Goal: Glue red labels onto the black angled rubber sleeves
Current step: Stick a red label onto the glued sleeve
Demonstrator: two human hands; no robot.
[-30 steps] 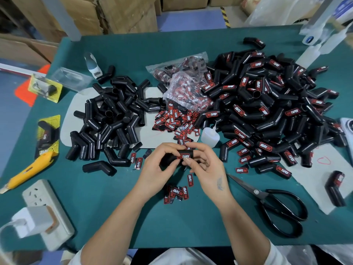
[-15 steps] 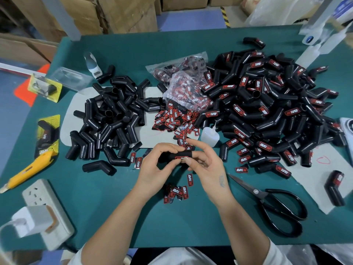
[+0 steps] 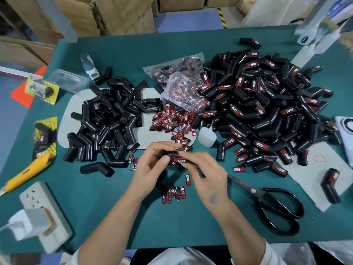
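Your left hand (image 3: 152, 165) and right hand (image 3: 206, 178) both grip one black angled sleeve (image 3: 172, 156) above the table (image 3: 114, 217), fingers curled around it; red label (image 3: 178, 161) on it faces up.

Glossy black rubber sleeves (image 3: 107, 119), matt tabletop (image 3: 133, 217)

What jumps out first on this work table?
The huge heap of labelled black sleeves on the right, facing a smaller unlabelled pile on the left. Between them lie loose red labels, and in front both hands, left hand and right hand, hold one sleeve with its label on.
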